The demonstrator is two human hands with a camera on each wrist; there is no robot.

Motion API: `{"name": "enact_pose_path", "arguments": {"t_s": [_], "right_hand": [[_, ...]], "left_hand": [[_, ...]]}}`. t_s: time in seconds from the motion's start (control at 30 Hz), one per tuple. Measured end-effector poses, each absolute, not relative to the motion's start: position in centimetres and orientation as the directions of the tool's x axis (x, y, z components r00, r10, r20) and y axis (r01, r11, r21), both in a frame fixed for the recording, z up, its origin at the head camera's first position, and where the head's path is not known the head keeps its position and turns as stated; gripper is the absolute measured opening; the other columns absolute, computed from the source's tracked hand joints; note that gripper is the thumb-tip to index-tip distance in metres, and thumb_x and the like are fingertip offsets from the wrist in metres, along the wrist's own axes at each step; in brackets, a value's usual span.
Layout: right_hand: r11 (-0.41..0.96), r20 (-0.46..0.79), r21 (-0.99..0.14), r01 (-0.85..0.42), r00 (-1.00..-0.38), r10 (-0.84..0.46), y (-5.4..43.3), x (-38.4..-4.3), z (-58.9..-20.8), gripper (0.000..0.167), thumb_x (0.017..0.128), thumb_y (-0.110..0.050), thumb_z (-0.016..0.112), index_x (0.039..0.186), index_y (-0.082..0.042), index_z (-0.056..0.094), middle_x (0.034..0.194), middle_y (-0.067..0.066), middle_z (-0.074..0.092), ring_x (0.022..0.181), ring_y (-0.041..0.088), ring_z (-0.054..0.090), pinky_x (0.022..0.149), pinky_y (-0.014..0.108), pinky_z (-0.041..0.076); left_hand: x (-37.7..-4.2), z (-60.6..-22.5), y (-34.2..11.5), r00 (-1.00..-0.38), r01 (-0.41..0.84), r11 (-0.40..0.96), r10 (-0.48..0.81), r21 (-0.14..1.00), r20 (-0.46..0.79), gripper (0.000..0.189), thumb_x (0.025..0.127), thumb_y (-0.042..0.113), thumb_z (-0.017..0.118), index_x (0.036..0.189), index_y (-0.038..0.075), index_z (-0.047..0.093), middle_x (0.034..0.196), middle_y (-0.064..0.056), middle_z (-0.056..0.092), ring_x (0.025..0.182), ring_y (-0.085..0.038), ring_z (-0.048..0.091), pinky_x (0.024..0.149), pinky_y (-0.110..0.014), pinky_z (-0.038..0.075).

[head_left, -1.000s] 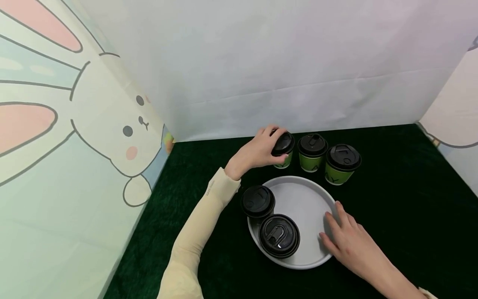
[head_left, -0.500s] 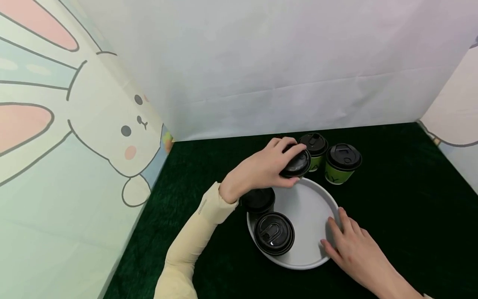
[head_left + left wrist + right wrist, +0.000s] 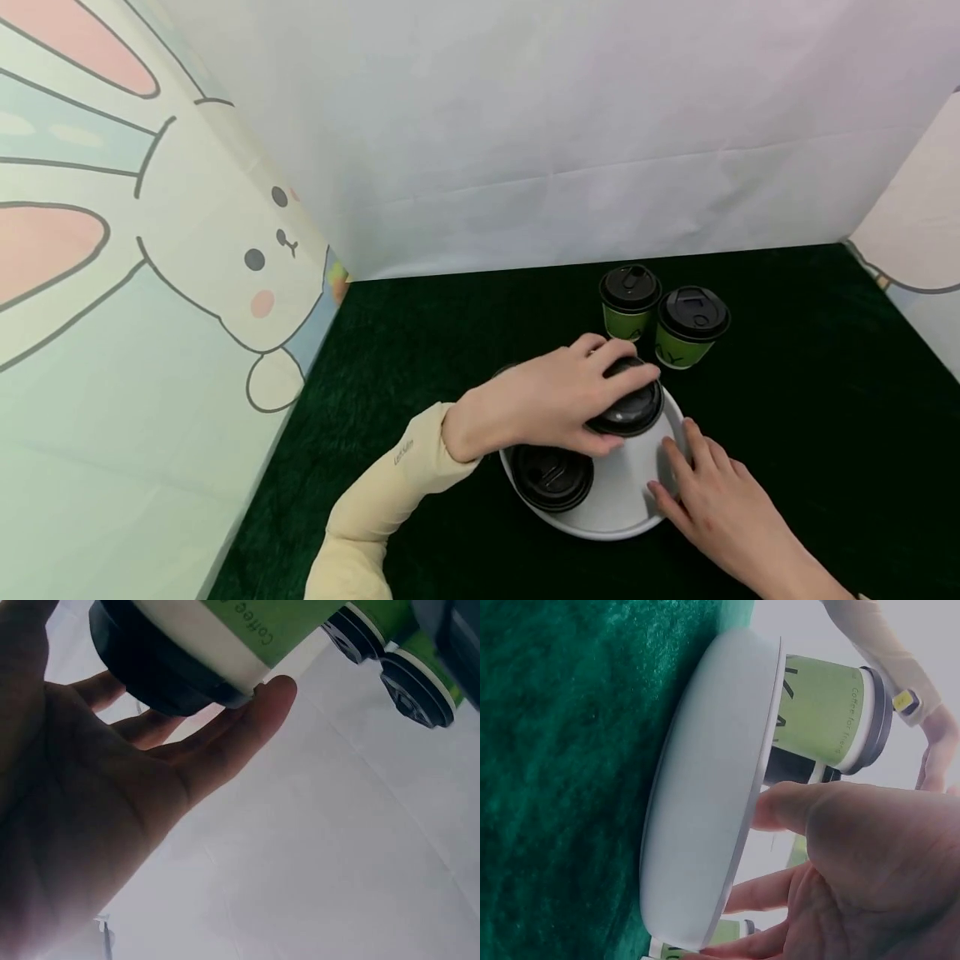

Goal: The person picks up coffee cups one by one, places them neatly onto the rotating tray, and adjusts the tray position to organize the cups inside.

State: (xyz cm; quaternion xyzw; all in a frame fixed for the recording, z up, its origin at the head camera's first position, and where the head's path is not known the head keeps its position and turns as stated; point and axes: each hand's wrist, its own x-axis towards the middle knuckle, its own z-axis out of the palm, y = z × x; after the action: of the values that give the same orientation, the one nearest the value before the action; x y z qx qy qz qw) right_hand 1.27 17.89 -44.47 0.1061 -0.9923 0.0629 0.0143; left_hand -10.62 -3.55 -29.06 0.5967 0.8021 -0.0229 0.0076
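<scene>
My left hand (image 3: 551, 396) grips a paper coffee cup from above, fingers and thumb spread round its black lid (image 3: 630, 414). That cup is over the far part of a round white tray (image 3: 633, 492); its green sleeve (image 3: 259, 626) shows in the left wrist view. A lidded coffee cup (image 3: 552, 481) stands on the tray's near left. Another at the left is nearly hidden behind my left hand and wrist. My right hand (image 3: 716, 504) touches the tray's right rim with fairly straight fingers; the right wrist view shows its thumb (image 3: 780, 806) against the rim.
Two more green coffee cups with black lids, one (image 3: 628, 304) beside the other (image 3: 690, 327), stand behind the tray. Dark green cloth (image 3: 817, 375) covers the table. A white backdrop (image 3: 585, 142) rises at the back, and a rabbit-print panel (image 3: 202, 250) stands left.
My left hand has brought the leftmost back cup toward me and to the right, from the cloth to over the tray. My right hand stays at the rim, barely shifted.
</scene>
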Motion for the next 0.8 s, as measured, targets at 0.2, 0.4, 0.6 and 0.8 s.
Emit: {"name": "enact_pose_path", "arguments": {"t_s": [0.2, 0.4, 0.6, 0.8], "right_hand": [[0.965, 0.109, -0.130, -0.226, -0.971, -0.212, 18.5, 1.1, -43.6, 0.055, 0.093, -0.037, 0.069, 0.134, 0.000, 0.061, 0.139, 0.032, 0.049, 0.117, 0.046, 0.057, 0.085, 0.062, 0.049], [0.961, 0.195, -0.120, -0.250, -0.955, -0.224, 19.7, 0.6, -43.2, 0.047, 0.095, -0.029, 0.066, 0.132, -0.001, 0.060, 0.136, 0.032, 0.052, 0.115, 0.047, 0.057, 0.083, 0.063, 0.049], [0.958, 0.266, -0.114, -0.263, -0.937, -0.225, 20.3, 0.4, -43.2, 0.047, 0.090, -0.022, 0.071, 0.131, -0.001, 0.060, 0.134, 0.032, 0.054, 0.111, 0.047, 0.058, 0.080, 0.063, 0.049], [0.958, 0.244, -0.121, -0.262, -0.943, -0.227, 20.4, 0.2, -43.3, 0.047, 0.095, -0.027, 0.065, 0.132, 0.000, 0.059, 0.135, 0.032, 0.052, 0.113, 0.047, 0.056, 0.081, 0.062, 0.049]], "left_hand": [[-8.8, -29.6, -3.2, -0.231, 0.972, 0.223, 0.967, -0.075, -0.112, 0.077, 0.095, 0.056, 0.060, 0.157, 0.019, 0.033, 0.153, -0.008, 0.038, 0.135, -0.025, 0.043, 0.111, -0.031, 0.038], [-7.8, -30.5, -2.8, -0.200, 0.977, 0.187, 0.970, -0.108, -0.138, 0.078, 0.095, 0.059, 0.057, 0.158, 0.021, 0.032, 0.154, -0.007, 0.037, 0.131, -0.022, 0.044, 0.101, -0.026, 0.046], [-7.2, -31.2, -2.4, -0.186, 0.977, 0.163, 0.967, -0.141, -0.173, 0.077, 0.095, 0.062, 0.055, 0.157, 0.023, 0.032, 0.153, -0.004, 0.036, 0.126, -0.019, 0.046, 0.093, -0.024, 0.050], [-6.6, -31.7, -2.1, -0.180, 0.969, 0.140, 0.965, -0.205, -0.192, 0.076, 0.095, 0.066, 0.051, 0.156, 0.026, 0.032, 0.151, -0.003, 0.037, 0.122, -0.018, 0.049, 0.088, -0.023, 0.051]]}}
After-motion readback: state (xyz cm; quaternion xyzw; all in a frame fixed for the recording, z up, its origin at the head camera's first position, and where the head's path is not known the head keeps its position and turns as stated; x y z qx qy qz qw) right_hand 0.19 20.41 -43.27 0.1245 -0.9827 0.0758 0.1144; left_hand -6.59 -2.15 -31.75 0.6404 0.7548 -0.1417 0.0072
